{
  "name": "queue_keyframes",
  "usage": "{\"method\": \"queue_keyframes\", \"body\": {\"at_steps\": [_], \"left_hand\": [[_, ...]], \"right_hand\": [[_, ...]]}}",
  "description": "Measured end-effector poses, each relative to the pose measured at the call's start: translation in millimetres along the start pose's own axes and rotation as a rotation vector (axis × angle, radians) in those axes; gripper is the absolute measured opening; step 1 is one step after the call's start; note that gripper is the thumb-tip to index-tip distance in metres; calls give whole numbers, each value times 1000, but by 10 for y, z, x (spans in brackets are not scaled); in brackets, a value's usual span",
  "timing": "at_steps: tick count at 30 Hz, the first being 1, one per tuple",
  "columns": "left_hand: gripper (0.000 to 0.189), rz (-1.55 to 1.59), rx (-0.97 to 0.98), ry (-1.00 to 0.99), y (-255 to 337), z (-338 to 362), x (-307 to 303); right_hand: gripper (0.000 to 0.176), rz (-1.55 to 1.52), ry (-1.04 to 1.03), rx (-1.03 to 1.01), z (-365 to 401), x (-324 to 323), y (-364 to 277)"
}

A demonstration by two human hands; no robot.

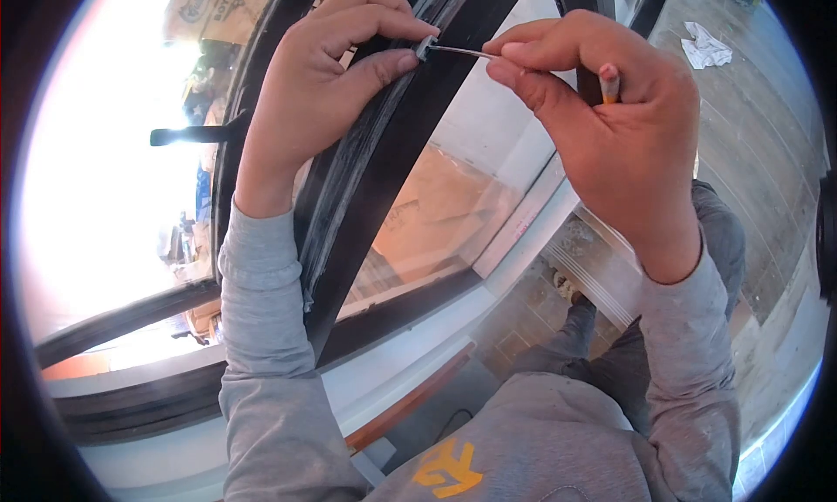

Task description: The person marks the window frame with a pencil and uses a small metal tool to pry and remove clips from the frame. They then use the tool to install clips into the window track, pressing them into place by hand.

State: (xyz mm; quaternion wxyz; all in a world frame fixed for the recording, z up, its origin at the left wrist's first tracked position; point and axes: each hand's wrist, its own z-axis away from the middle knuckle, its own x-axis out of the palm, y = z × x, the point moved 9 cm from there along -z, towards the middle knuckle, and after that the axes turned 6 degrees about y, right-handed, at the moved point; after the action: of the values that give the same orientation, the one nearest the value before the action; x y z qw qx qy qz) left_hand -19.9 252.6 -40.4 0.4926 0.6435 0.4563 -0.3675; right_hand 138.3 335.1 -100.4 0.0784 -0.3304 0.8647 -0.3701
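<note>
Left hand (323, 84) and right hand (610, 136) raised, each grip pinched.

Building site: smeared window frame (384, 153), cardboard sheets (436, 207).

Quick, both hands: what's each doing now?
Left hand: closed, pinching small grey piece on black window frame.
Right hand: closed around thin metal tool with orange-tipped handle.

Left hand (323, 84) sat on the window frame (384, 179); right hand (610, 136) just right of it. A tool (460, 52) spanned between them. Rag (704, 47) lay on the floor (767, 162) behind.
</note>
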Motion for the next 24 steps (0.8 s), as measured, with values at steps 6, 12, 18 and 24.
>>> {"method": "queue_keyframes", "body": {"at_steps": [6,12,18,24], "left_hand": [[24,-25,83,6,1,14,-4],[13,2,104,161,274,-47,-141],[15,132,-22,70,55,-31,-69],[14,123,32,107,99,-23,-92]], "right_hand": [[17,194,-160,-281,-64,98,-346],[21,422,-333,-258,-70,176,-377],[20,481,-328,-252,-21,177,-313],[11,300,-159,-139,-71,143,-290]]}}
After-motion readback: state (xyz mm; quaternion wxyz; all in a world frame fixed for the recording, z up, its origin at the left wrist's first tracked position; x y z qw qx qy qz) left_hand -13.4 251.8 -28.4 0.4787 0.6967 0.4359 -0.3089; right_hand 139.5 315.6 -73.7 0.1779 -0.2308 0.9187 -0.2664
